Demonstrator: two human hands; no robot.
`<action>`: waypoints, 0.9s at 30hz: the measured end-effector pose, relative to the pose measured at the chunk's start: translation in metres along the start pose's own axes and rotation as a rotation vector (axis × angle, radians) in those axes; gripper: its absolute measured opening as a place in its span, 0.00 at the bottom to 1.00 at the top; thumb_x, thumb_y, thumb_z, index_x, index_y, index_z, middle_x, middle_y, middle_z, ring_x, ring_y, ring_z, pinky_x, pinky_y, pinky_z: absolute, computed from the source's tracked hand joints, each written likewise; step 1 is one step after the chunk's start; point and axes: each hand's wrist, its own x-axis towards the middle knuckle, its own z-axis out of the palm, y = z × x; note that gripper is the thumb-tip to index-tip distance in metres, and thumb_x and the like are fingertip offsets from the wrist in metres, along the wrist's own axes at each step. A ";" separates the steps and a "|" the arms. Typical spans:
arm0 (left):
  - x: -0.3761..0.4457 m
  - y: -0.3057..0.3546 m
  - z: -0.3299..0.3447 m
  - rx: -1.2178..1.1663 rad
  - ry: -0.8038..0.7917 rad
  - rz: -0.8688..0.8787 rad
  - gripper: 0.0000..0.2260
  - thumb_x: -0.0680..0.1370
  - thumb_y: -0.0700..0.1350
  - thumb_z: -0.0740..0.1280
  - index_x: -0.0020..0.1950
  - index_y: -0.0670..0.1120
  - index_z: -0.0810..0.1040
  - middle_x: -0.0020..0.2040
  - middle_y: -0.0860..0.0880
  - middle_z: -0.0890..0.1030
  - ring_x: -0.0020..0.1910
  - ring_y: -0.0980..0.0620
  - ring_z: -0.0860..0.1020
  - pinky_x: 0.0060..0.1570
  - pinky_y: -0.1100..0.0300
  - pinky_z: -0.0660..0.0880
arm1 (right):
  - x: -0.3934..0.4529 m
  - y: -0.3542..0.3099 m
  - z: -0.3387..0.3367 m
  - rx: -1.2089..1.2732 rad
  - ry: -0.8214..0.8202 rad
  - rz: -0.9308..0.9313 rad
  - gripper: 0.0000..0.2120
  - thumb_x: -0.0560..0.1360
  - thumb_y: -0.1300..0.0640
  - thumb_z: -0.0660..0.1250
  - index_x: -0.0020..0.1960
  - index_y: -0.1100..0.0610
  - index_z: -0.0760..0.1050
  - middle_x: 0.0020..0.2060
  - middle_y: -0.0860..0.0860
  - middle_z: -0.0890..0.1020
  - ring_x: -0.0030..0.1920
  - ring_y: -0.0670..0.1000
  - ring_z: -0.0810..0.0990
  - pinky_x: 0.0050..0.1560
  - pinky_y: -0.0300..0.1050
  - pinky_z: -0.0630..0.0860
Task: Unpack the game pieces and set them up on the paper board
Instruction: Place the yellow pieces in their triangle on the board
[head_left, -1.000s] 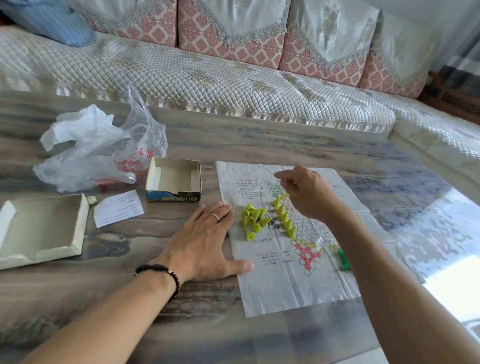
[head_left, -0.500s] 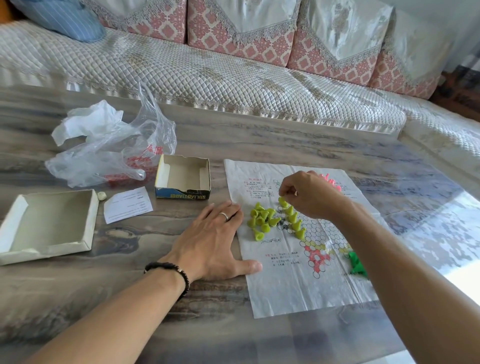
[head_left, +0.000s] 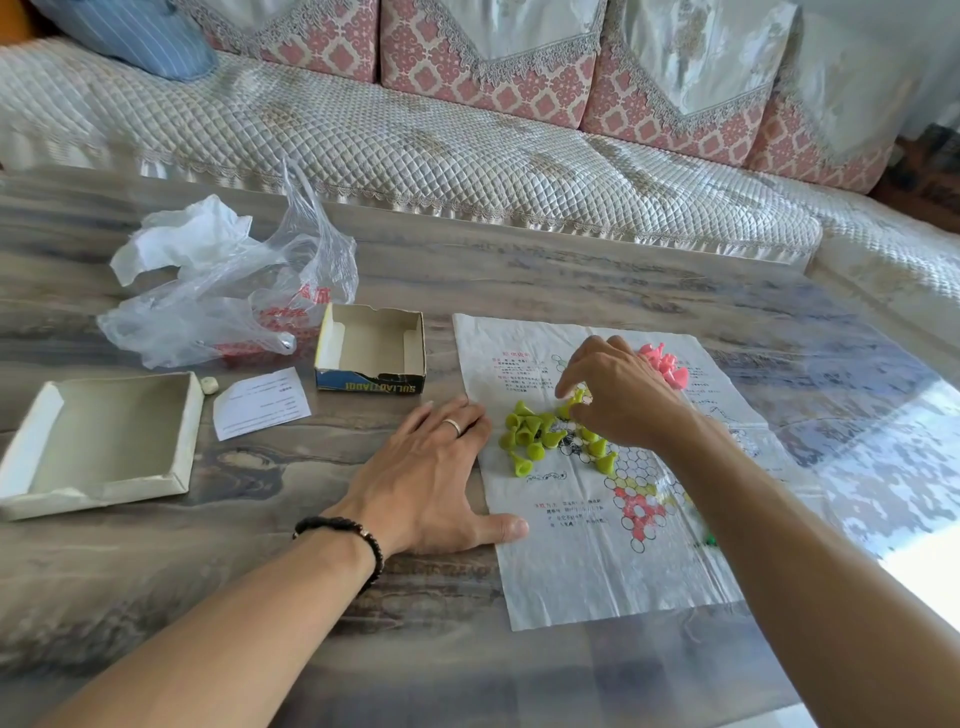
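The paper board lies flat on the table, printed with a honeycomb grid and red text. A loose heap of yellow-green cone pieces lies on its left part, and a few more stand on the grid near my wrist. My right hand hovers over the board and pinches one yellow-green piece between thumb and forefinger. Pink pieces sit just behind that hand. My left hand rests flat, fingers spread, pressing the board's left edge. A green piece peeks out beside my right forearm.
An empty open game box stands left of the board, its lid further left. A paper slip, a small white bit and a crumpled plastic bag lie nearby. A quilted sofa runs behind the table.
My right hand has come down from the top of the grid toward the heap and now pinches a yellow-green piece. The pink pieces behind it have come into view. My left hand stays put.
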 end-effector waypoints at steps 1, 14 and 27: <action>0.000 0.000 0.000 0.000 -0.002 0.000 0.49 0.67 0.75 0.59 0.78 0.46 0.52 0.79 0.50 0.50 0.77 0.55 0.45 0.75 0.54 0.41 | -0.001 -0.001 -0.002 0.030 0.033 0.006 0.09 0.73 0.56 0.71 0.53 0.47 0.81 0.57 0.47 0.74 0.59 0.50 0.68 0.60 0.49 0.66; -0.001 0.001 0.000 -0.001 -0.003 -0.004 0.49 0.67 0.75 0.59 0.78 0.47 0.51 0.79 0.51 0.49 0.77 0.55 0.44 0.75 0.55 0.40 | -0.004 -0.016 -0.001 0.070 -0.022 0.030 0.05 0.72 0.47 0.71 0.47 0.44 0.83 0.52 0.44 0.75 0.54 0.47 0.63 0.56 0.52 0.60; -0.001 0.001 -0.001 0.019 -0.018 0.005 0.50 0.68 0.75 0.58 0.78 0.46 0.49 0.79 0.50 0.48 0.77 0.54 0.44 0.74 0.56 0.39 | -0.009 -0.009 -0.024 0.684 0.217 0.256 0.05 0.69 0.62 0.74 0.37 0.56 0.79 0.36 0.50 0.85 0.39 0.49 0.85 0.42 0.49 0.82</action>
